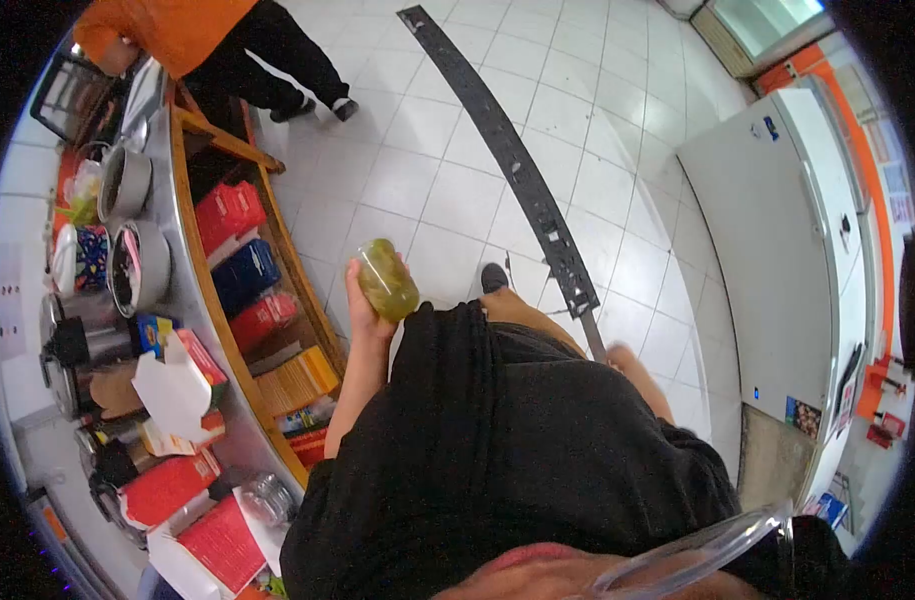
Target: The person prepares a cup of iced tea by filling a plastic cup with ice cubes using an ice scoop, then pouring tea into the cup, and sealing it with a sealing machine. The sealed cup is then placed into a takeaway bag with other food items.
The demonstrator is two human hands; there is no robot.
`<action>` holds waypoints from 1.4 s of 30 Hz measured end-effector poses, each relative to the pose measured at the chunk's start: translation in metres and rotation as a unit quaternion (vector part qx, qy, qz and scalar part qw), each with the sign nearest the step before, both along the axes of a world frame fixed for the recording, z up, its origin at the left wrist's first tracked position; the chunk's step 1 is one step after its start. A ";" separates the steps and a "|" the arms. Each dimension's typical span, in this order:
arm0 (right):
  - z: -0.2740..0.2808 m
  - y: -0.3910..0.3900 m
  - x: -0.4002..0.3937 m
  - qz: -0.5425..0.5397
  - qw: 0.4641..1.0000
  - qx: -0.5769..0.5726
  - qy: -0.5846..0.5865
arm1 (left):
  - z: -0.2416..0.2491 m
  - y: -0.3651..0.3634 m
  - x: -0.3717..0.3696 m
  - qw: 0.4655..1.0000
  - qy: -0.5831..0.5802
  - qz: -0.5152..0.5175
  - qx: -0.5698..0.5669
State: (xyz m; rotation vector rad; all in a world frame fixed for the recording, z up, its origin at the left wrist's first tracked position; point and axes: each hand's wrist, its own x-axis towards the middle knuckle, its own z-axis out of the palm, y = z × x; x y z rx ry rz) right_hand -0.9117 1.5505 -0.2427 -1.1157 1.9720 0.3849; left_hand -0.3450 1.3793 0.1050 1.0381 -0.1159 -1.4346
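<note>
White tiled floor [427, 170], the largest surface, extends below and ahead of the left fingers [354, 278] and right fingers [622, 355]. To the right of the right fingers stands a white freezer [777, 230]. To the left of the left fingers runs a metal tabletop [195, 290], with a wooden shelf frame [307, 310] beneath its edge. Another person in an orange top [182, 35] stands beyond the left fingers, at the tabletop's far end. A long dark strip [497, 130] crosses the floor; its grey near end appears just beside the right fingers — contact cannot be determined. Two metal pots [127, 185] rest on the tabletop, left of and beyond the left fingers; red-and-white cartons [222, 545] lie behind and left of them. A blue box [245, 275] sits on the shelf, left of the same fingers. Smallest is a clear jar of green contents [388, 280], tilted, gripped by the left fingers above the floor. The right fingers are blurred; their state cannot be told.
</note>
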 end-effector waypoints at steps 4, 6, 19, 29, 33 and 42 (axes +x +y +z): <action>0.197 -0.320 0.153 0.141 0.976 -0.154 -0.063 | 0.031 -0.074 -0.011 0.999 -0.031 0.030 -0.021; 0.253 -0.415 0.232 0.166 0.907 -0.229 -0.313 | 0.039 -0.108 -0.009 0.909 -0.413 0.046 -0.006; 0.367 -0.659 0.518 0.139 0.764 -0.151 -0.613 | 0.022 -0.408 0.116 0.915 -0.315 -0.096 -0.233; 0.368 -0.917 0.566 0.078 0.754 -0.354 -0.548 | -0.099 -0.697 0.276 0.909 -0.391 -0.130 0.066; 0.375 -1.036 0.600 0.064 0.748 -0.384 -0.537 | -0.220 -0.713 0.365 0.821 -0.442 -0.231 0.279; 0.435 -1.356 0.687 0.454 0.596 -0.489 -0.446 | -0.220 -0.693 0.415 0.692 -0.422 -0.362 0.461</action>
